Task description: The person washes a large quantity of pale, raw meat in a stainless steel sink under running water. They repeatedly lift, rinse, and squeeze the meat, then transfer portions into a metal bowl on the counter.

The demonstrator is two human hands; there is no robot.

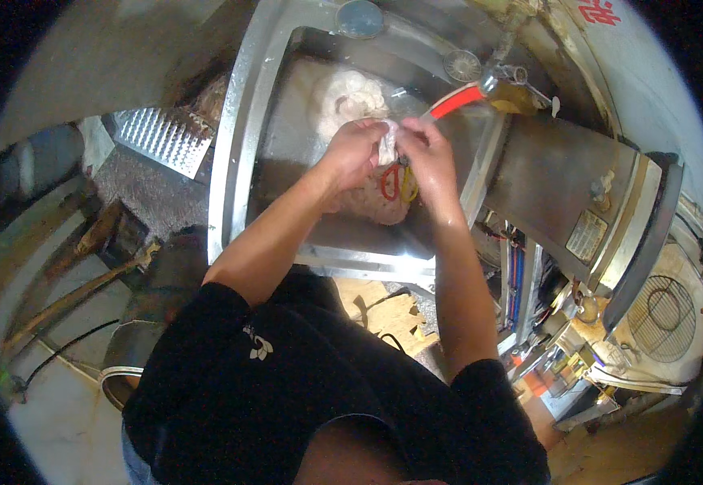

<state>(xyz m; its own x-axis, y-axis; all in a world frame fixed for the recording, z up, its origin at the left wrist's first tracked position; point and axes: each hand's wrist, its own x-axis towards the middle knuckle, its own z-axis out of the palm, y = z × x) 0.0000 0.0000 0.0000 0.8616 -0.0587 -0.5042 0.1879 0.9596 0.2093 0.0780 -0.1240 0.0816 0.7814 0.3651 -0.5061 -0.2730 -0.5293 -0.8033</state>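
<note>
Both my hands come together over a metal sink [234, 153], with a soft whitish strip, perhaps raw meat or tripe, [388, 149] between them. My left hand [353, 152] is closed on its left side, fingers bent inward. From the right, my right hand [429, 153] pinches the same strip with thumb and fingers. Just below the right hand show a red and a yellow handle loop of what look like scissors [390, 183]; their blades are hidden. Beyond my hands sits a whitish, folded soft heap [353, 95] in the basin. A pinkish heap [382, 207] lies nearer me, partly behind my forearm.
A faucet [490, 81] with a red-orange spout [456, 102] reaches over the basin's right side. A round strainer [461, 65] sits on the far rim. To the right stands a metal cabinet [557, 182]; at left are a perforated metal panel [164, 139] and a bucket [117, 373].
</note>
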